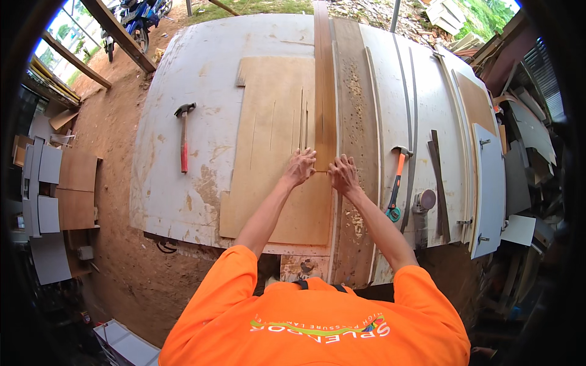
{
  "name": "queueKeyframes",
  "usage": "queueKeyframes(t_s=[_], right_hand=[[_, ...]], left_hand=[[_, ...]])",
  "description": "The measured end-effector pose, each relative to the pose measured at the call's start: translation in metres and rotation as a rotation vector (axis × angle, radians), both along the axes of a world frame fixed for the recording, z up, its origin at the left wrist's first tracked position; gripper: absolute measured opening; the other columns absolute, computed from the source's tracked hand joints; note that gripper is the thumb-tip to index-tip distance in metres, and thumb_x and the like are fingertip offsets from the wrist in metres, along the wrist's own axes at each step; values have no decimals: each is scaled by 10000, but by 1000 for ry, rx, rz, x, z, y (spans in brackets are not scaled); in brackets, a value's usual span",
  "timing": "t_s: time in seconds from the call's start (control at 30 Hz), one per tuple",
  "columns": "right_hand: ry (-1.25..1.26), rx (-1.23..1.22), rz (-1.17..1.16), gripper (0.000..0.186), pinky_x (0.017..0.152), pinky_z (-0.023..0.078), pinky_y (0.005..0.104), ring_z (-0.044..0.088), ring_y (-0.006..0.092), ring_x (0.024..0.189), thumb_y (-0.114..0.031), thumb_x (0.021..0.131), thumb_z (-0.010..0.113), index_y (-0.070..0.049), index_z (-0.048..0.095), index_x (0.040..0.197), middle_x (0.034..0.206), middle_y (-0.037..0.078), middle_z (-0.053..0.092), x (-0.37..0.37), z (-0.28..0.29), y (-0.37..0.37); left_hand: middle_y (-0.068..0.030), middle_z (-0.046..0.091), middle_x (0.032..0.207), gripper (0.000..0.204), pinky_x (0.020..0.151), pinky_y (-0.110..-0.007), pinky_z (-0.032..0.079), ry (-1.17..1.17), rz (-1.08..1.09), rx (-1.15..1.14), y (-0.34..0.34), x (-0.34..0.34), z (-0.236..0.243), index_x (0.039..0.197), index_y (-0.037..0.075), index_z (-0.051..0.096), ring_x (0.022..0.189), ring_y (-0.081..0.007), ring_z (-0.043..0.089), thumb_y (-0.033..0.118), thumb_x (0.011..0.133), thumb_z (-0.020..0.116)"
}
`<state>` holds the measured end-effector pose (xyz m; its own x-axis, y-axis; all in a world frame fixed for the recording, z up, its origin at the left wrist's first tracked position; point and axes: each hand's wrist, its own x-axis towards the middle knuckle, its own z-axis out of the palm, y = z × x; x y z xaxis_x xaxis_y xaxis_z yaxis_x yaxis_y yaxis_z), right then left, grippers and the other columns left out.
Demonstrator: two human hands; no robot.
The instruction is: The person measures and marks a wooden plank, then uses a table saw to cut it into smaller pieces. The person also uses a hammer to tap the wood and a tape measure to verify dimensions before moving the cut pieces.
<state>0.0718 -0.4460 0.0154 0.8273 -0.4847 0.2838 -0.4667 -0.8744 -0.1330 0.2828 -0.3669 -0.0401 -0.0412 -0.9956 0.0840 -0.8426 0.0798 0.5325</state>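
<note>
A long brown wood-grain strip runs away from me along the right edge of a thin plywood sheet. My left hand is closed at the left corner of the strip's near end, fingers bent over the plywood. At the right corner, my right hand is closed too, its fingertips pinching the edge. Narrow dark slits run lengthwise in the plywood just beyond my left hand. A worn, speckled plank lies along the strip's right side, under my right wrist.
On the white worktable, a red-handled claw hammer lies left. To the right are an orange-handled hammer, a teal tape measure, a grinder-like tool, dark strips and a white hinged door panel.
</note>
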Motion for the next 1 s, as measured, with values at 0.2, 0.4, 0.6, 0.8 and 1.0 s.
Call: queueKeyframes(t_s=[0.2, 0.4, 0.6, 0.8, 1.0], right_hand=[[-11, 18, -78, 136, 880, 402, 454, 543, 306, 1066, -181, 778, 711, -50, 712, 810, 1029, 151, 604, 8, -1, -16], [6, 15, -143, 155, 889, 390, 453, 528, 293, 1065, -214, 766, 767, -93, 744, 861, 1025, 118, 570, 16, -2, -32], [36, 38, -211, 170, 894, 394, 456, 524, 290, 1070, -226, 773, 772, -95, 751, 880, 1024, 115, 562, 27, 2, -44], [7, 17, -233, 158, 892, 387, 452, 516, 288, 1074, -218, 763, 775, -80, 743, 833, 1019, 121, 562, 36, 4, -56], [33, 21, -254, 156, 903, 388, 454, 508, 289, 1085, -221, 774, 769, -87, 752, 854, 1034, 119, 558, 42, 6, -67]], left_hand=[[-69, 574, 1480, 412, 1235, -527, 246, 17, 16, 4, -16, 7, 8, 1228, 70, 726, 1455, -296, 421, 237, 853, 756], [-37, 578, 1479, 403, 1256, -570, 177, 68, 68, 32, -32, 16, 13, 1214, 88, 739, 1485, -314, 372, 245, 844, 760], [-10, 592, 1466, 399, 1264, -572, 156, 53, 90, 21, -50, 26, 11, 1195, 125, 756, 1505, -298, 340, 254, 818, 771], [-3, 605, 1450, 425, 1262, -580, 145, 131, 102, 6, -66, 35, 6, 1193, 118, 757, 1508, -308, 333, 298, 810, 787], [5, 597, 1459, 415, 1271, -564, 141, 85, 107, 18, -77, 42, 9, 1208, 143, 754, 1512, -283, 328, 291, 822, 782]])
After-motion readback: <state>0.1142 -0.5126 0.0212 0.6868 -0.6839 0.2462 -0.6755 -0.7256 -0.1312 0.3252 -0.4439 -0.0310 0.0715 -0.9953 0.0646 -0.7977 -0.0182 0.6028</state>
